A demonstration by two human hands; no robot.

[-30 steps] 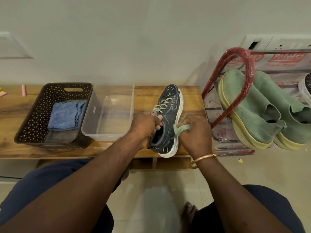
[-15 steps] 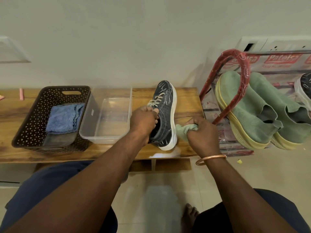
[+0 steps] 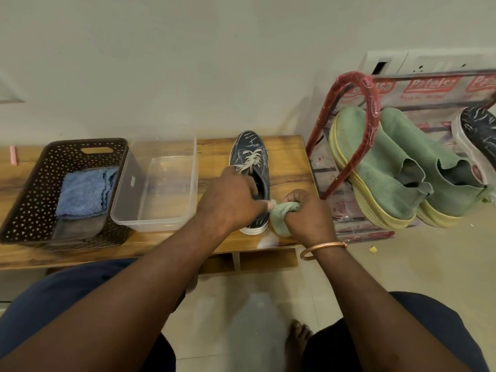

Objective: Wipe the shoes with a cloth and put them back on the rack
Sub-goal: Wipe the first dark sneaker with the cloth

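Sneaker [image 3: 251, 157] centre frame on bench [image 3: 290, 157]: left hand [image 3: 233, 202] grasping collar, brace firmly; right hand [image 3: 308, 216] clenched round green cloth [image 3: 281, 213], press along heel-side sole, short strokes.

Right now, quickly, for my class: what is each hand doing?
Left hand: grips the dark sneaker at its opening.
Right hand: holds the green cloth, bunched.
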